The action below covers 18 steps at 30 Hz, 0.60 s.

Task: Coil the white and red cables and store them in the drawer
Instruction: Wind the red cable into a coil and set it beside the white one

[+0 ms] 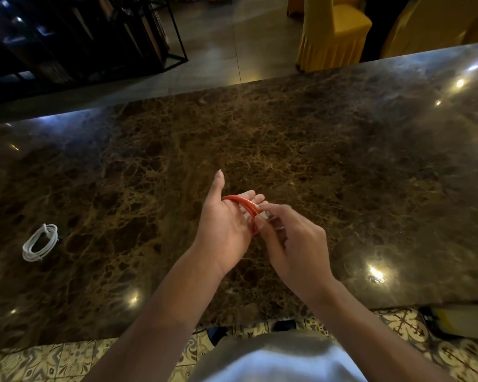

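The person is winding the red cable (243, 205) around the straight fingers of the left hand (224, 224), thumb sticking up and away from the loops, while the right hand (293, 238) is pinching what looks like the pale plug end right against the coil, fingers curled on it. Both hands are hovering over the worktop (315, 161), a bit in front of its near edge.

My guess at what could go wrong: that last tail is the tricky bit. If the right hand is letting go before the end is tucked under a loop, the springy round cord is probably going to unwind the second it slides off the left fingers. The polished marble top (dark brown with gold veining, very glossy) isn't going to offer much grip either, so a loose coil could splay out on it.

The white cable (40, 242) is sitting coiled already, an oval bundle of smooth thin cord, well to the left of the hands on the worktop. I can't make out any drawer here, so storing is not yet done.
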### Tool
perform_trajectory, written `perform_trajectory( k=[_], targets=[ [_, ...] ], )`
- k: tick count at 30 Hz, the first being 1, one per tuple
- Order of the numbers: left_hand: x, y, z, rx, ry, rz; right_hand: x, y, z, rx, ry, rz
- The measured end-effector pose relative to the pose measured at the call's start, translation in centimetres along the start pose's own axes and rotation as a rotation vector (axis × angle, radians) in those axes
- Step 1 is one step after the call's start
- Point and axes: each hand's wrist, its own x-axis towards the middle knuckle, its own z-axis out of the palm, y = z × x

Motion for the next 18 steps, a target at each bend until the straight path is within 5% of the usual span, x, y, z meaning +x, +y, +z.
perform_trajectory(
  k=[3, 8, 11, 18],
  targets=[
    [0.3, 0.4, -0.1, 0.079, 0.023, -0.004, 0.6, -0.4, -0.3, -0.127, -0.062, 0.074],
    [0.5, 1.5, -1.5, 0.163, 0.014, -0.084, 1.5, -1.2, -0.3, -0.185, -0.438, 0.122],
    [0.4, 2.5, -2.3, 0.121, -0.041, -0.165, 0.9, -2.2, -0.3, -0.331, -0.407, 0.031],
    [0.7, 4.7, -3.6, -0.057, -0.113, -0.169, 0.9, -2.8, 0.0, -0.256, -0.451, -0.065]
  ],
)
